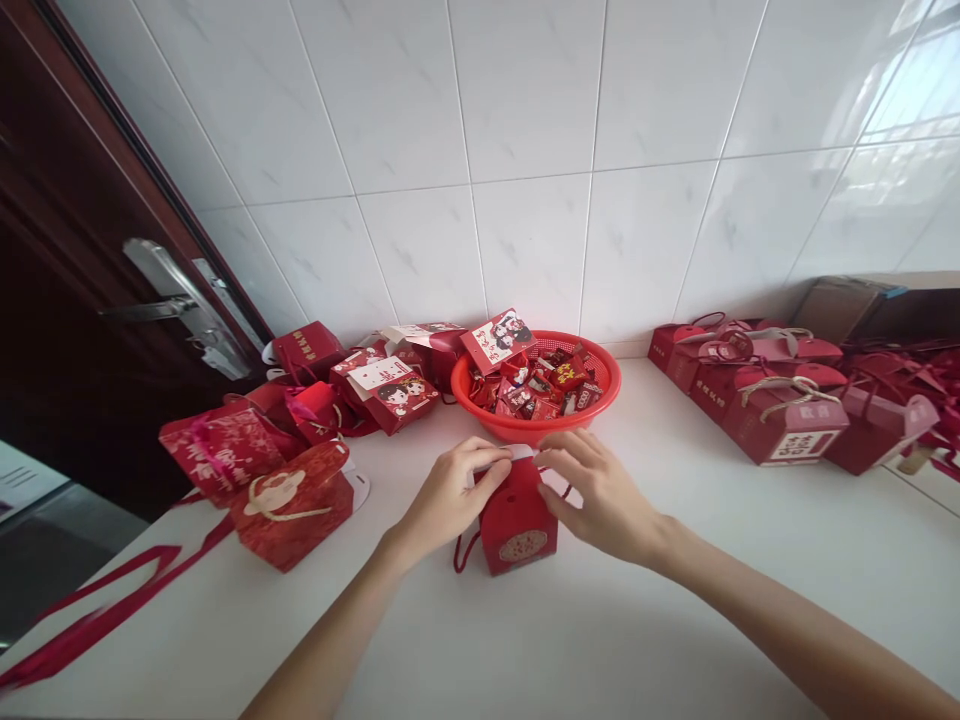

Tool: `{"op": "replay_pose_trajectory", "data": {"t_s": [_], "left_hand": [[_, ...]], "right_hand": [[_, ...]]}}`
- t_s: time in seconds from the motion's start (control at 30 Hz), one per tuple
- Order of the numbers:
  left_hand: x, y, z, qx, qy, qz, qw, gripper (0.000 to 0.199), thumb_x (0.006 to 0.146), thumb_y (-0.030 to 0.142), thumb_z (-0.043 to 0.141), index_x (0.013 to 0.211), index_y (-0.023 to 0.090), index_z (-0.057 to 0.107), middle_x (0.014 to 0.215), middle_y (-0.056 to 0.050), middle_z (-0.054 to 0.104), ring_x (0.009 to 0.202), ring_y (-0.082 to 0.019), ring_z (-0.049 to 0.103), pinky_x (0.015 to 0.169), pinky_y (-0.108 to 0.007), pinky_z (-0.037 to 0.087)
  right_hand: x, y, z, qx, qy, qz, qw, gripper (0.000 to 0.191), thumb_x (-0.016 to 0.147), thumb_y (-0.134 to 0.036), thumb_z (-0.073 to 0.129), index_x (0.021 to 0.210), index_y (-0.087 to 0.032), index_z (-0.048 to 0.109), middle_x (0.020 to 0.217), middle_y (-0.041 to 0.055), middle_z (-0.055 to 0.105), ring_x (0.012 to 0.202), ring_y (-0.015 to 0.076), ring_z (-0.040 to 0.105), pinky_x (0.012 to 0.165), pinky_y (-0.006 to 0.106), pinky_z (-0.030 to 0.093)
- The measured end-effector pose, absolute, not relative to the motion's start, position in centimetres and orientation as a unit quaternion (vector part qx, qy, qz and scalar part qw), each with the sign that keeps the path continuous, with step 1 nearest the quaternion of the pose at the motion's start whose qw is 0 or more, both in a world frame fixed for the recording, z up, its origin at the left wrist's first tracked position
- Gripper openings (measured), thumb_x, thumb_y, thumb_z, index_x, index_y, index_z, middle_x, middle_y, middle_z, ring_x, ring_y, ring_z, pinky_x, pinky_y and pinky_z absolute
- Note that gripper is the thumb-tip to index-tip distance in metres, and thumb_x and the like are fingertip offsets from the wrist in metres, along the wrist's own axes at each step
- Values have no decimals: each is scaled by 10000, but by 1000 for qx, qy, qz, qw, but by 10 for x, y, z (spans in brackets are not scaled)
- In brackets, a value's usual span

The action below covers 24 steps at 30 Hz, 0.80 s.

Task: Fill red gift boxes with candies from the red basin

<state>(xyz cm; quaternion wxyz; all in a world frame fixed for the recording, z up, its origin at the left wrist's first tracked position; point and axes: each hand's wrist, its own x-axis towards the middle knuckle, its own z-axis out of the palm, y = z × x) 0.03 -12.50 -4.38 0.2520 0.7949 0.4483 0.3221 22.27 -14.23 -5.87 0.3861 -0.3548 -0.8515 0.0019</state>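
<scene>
A small red gift box point(519, 520) with a pale round emblem stands upright on the white table, between my hands. My left hand point(459, 490) grips the upper left edge of the box, thumb in front and fingers behind. On the other side, my right hand point(592, 490) has its fingers curved around the upper right edge. A dark red cord loop hangs at the box's left side, and part of the cord shows at the right. Just behind the box is a red plastic basket point(611, 392) of wrapped sweets, with a printed card box point(499, 340) leaning on its rim.
Several red gift boxes point(292, 500) and a long red ribbon point(127, 620) lie at the left. Rows of boxes with tied handles point(787, 420) stand at the right beside a cardboard box point(847, 305). A tiled wall point(525, 120) bounds the white table point(637, 620) behind.
</scene>
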Motion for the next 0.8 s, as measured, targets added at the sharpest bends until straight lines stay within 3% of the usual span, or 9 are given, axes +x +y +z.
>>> {"op": "replay_pose_trajectory", "data": {"t_s": [0.1,0.17,0.27,0.37,0.53,0.7,0.8], "left_hand": [[9,-121,-47,779,472,341,234,324,947,421,537,1050,238,784,1038,-73,740,965,-233,698,863,-336,557],[13,-119,-48,766,495,346,221,301,909,428,579,979,223,789,979,-74,748,916,-237,706,836,-341,557],[16,-119,-45,753,523,337,216,275,853,460,637,886,228,779,934,-59,752,881,-240,707,820,-342,551],[18,-123,-40,742,537,327,234,315,818,522,661,877,234,773,939,-49,750,892,-246,704,819,-340,545],[19,-127,-39,731,550,329,236,294,872,452,578,884,240,780,963,-54,736,955,-251,696,865,-350,528],[18,-126,-47,721,568,325,228,322,759,388,683,1010,205,767,1066,-88,719,1041,-287,685,924,-369,529],[12,-123,-47,717,554,325,271,377,748,305,625,1083,195,760,1154,-94,711,1096,-290,663,950,-365,512]], "right_hand": [[213,-143,-58,-318,-884,-4,343,156,924,-199,553,1025,-207,671,1246,147,637,1070,280,585,915,469,508],[210,-143,-58,-314,-890,8,330,118,934,-260,581,961,-207,684,1223,139,648,1077,282,574,948,489,495],[213,-144,-58,-315,-885,38,340,110,915,-309,639,923,-215,695,1135,120,669,1031,267,573,926,471,508],[220,-148,-56,-308,-877,78,361,85,905,-285,663,916,-220,716,1177,114,660,1002,246,581,885,439,526],[227,-161,-54,-263,-862,178,394,221,964,-323,595,855,-225,761,1224,123,637,1047,230,614,884,388,545],[225,-169,-61,-261,-856,248,370,308,981,-310,566,757,-190,740,988,93,650,730,132,608,639,267,534],[223,-167,-63,-279,-857,272,338,247,938,-281,625,725,-176,691,919,62,631,638,98,554,602,245,514]]}}
